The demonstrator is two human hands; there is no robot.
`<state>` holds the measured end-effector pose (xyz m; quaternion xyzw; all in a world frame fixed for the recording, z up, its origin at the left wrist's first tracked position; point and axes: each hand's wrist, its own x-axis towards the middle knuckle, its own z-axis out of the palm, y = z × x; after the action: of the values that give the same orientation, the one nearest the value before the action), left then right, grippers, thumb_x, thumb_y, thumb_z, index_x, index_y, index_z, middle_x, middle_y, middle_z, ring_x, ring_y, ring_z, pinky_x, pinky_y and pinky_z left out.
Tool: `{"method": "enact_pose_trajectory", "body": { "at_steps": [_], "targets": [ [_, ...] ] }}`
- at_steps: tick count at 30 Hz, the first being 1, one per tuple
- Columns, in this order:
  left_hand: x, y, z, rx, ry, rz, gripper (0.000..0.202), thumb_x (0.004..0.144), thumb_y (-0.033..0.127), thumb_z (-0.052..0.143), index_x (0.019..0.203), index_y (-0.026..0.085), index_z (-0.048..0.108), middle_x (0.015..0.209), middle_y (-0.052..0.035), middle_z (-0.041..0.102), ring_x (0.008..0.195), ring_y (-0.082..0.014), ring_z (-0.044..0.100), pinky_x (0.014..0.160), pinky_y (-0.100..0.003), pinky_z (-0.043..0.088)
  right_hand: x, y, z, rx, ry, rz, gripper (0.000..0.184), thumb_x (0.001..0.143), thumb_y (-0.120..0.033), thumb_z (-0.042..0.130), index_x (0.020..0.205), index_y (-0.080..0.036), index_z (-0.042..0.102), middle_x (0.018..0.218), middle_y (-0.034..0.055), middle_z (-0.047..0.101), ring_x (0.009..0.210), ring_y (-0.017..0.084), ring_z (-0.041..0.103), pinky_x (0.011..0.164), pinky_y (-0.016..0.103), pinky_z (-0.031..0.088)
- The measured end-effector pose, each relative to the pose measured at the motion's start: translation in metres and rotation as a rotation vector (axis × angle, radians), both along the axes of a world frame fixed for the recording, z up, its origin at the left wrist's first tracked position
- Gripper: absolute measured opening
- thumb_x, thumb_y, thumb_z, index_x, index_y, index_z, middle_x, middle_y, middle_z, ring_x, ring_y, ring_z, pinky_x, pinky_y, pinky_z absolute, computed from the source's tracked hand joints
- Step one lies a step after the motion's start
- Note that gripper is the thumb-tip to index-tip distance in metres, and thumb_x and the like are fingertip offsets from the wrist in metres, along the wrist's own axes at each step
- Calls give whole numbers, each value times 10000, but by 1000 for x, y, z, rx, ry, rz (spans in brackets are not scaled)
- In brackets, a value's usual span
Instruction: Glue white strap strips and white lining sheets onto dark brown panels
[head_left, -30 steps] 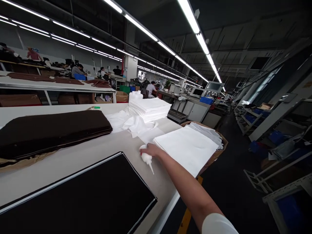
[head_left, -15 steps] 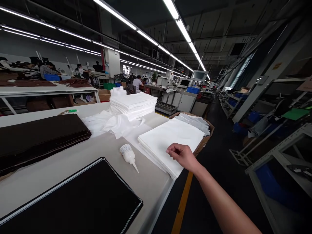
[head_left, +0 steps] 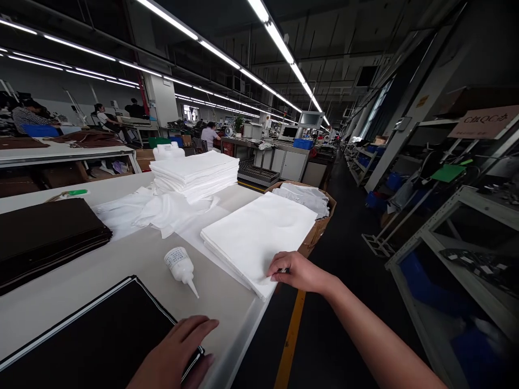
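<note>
The right hand (head_left: 300,273) sits at the near corner of a folded white cloth stack (head_left: 255,243), its fingers (head_left: 279,268) loosely curled against the edge; whether they grip it, I cannot tell. The left hand (head_left: 174,351) lies on the corner of a black cloth panel (head_left: 81,335), its fingers (head_left: 198,327) spread over the edge, with no clear grip. Both cloths rest on a pale worktop (head_left: 231,308), and a white squeeze bottle (head_left: 180,266) lies between the hands.
</note>
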<state>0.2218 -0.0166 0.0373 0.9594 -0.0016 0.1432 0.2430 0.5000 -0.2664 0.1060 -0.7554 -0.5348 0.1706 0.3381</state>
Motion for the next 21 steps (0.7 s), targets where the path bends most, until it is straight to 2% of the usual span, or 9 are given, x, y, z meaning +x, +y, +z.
{"method": "enact_pose_trajectory", "body": {
  "at_steps": [5,7,9,13,16,19,21],
  "targets": [
    [61,-49,34,-143,213,-86,584,974,361,478,1540,396,341,1413,-40,571,1233,-234,607,957,-350,589,31,11,-12,-25,407,-81,354,646,-487,905,806,-196,782,738,0,693,659,146,592,624,263,464],
    [80,-60,43,-197,235,-76,602,977,363,466,1556,396,305,1384,-53,570,1210,-244,601,956,-380,573,38,15,-16,-7,499,-101,401,556,-472,949,719,-178,729,632,-42,620,575,102,505,548,232,386],
    [96,-65,47,-220,242,-60,586,970,351,470,1542,379,345,1339,-65,580,1175,-257,606,948,-407,557,42,17,-18,7,533,-114,436,514,-466,964,665,-173,679,575,-69,552,535,79,439,508,220,323],
    [112,-66,44,-229,261,-59,468,958,312,478,1423,320,534,1287,-77,601,1122,-270,623,906,-406,543,49,17,-17,1,574,-82,404,613,-504,916,742,-176,719,640,-40,607,591,107,515,578,243,417],
    [112,-59,38,-246,272,-96,445,967,321,475,1404,353,552,1263,-59,613,1086,-251,637,847,-358,540,57,20,-11,36,564,-79,394,695,-543,858,813,-184,748,726,-13,659,669,136,575,663,273,475],
    [114,-49,39,-233,240,-125,360,991,365,449,1308,364,619,1128,-39,638,947,-216,661,772,-329,523,60,29,4,151,470,-119,405,749,-543,824,966,-212,741,813,-6,686,747,154,612,728,289,499],
    [124,-42,46,-238,141,-54,313,1007,412,416,1160,315,672,1069,-39,631,888,-204,655,756,-331,514,58,37,19,228,311,-139,418,808,-514,788,1116,-246,703,857,-2,696,795,169,633,771,306,515]
  ]
}}
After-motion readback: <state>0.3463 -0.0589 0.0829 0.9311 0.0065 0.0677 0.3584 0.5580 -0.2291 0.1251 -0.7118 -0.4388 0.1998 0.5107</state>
